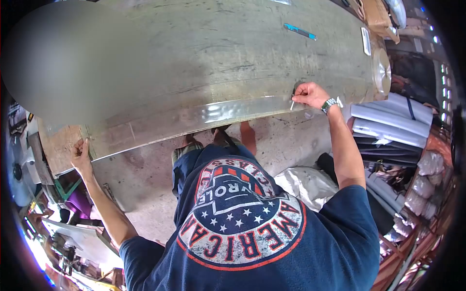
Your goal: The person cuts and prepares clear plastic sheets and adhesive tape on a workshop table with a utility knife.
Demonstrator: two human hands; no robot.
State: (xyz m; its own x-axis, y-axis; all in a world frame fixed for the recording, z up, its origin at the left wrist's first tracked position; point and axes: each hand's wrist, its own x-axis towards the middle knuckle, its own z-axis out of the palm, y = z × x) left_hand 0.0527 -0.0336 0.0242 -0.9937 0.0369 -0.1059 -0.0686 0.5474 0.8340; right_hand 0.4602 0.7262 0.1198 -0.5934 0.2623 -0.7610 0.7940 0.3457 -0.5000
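I see a big grey metal sheet lying flat in front of the person. It fills most of the top of the view. Its near edge is shiny and runs from the low left up to the right.

The left hand is at the sheet's near left corner. Its fingers are curled up over the edge there and touch the metal. It holds nothing else.

The right hand is far over on the right, at the same near edge. It is closed, with the fingers pinched on a small white stick. The stick points down, and its tip is right at the edge of the sheet. I cannot tell what the stick is. There is a watch on that wrist.

A blue pen lies on top of the sheet, well apart from both hands and closer to the right one. A brown board sticks out from under the sheet, just beside the left hand.

Below the sheet I see the bare grey floor. The person's dark blue shirt fills the bottom middle of the view. On the right, past the right arm, grey rolls lie in a stack. A white sack sits on the floor near them.
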